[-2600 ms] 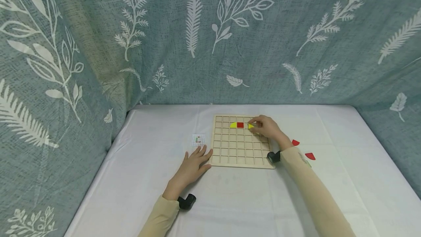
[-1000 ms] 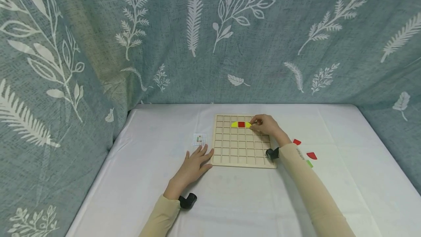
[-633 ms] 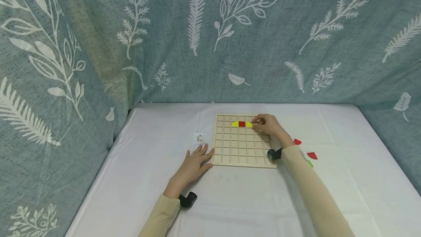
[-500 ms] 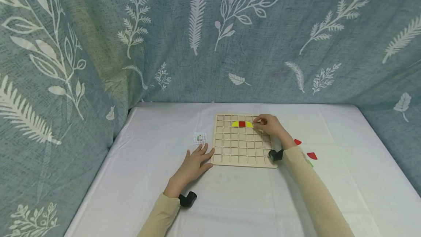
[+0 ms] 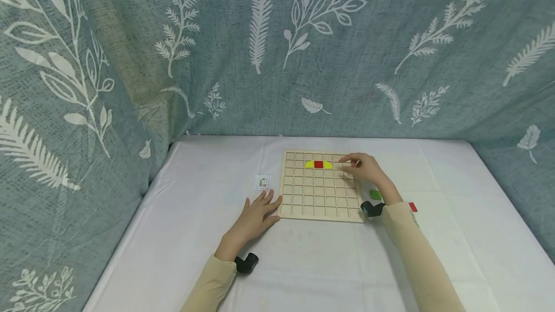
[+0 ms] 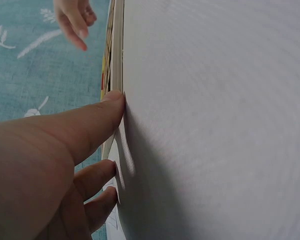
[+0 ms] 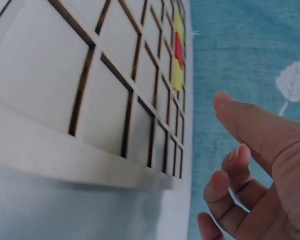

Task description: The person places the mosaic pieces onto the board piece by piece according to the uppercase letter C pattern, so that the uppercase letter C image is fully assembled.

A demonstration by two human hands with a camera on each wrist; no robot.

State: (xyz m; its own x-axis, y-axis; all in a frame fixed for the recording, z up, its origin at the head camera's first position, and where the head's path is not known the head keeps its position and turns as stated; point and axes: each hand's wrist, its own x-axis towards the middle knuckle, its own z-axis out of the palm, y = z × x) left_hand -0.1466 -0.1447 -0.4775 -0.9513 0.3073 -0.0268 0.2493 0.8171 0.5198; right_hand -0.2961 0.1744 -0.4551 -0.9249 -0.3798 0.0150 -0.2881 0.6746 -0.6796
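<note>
A wooden grid board lies on the white table. In one upper row sit a yellow rounded tile, a red square tile and another yellow rounded tile, side by side. My right hand hovers over the board's upper right, apart from the tiles; the right wrist view shows its fingers loosely bent with nothing between them. My left hand lies with spread fingers at the board's left edge, and its thumb touches the side of the board in the left wrist view.
A small printed pattern card lies left of the board. Right of the board are a green square tile and a red tile, partly covered by the right sleeve. A leaf-patterned curtain hangs behind the table.
My right hand brought the right yellow tile in beside the red square, let go of it and drew back to the right. The green tile has come into sight. My left hand stays put.
</note>
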